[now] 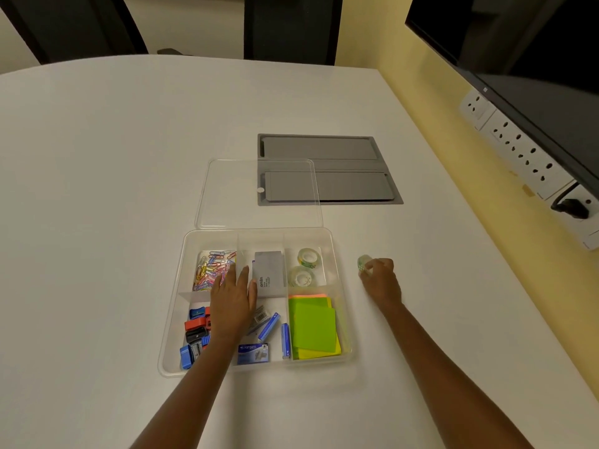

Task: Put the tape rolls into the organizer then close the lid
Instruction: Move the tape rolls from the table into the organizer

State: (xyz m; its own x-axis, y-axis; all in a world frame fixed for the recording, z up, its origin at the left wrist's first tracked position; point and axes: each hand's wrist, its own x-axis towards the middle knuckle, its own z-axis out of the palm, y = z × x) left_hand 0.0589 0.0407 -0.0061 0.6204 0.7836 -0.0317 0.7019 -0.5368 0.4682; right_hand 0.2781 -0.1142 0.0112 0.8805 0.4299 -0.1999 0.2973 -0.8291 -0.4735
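A clear plastic organizer (176, 306) with several compartments lies on the white table. Its clear lid (227, 192) lies flat just behind it. Two clear tape rolls (306, 258) (302, 278) lie in the back right compartment. My right hand (379, 280) is to the right of the organizer, fingers closed on a third tape roll (363, 262) just above the table. My left hand (233, 299) rests flat, fingers apart, over the organizer's middle, holding nothing.
Other compartments hold coloured paper clips (212, 265), a grey card box (269, 277), sharpeners (194, 332), staple boxes (269, 325) and green sticky notes (312, 325). A grey cable hatch (340, 150) is set in the table behind. Wall sockets (518, 150) and a dark screen (534, 59) are at right.
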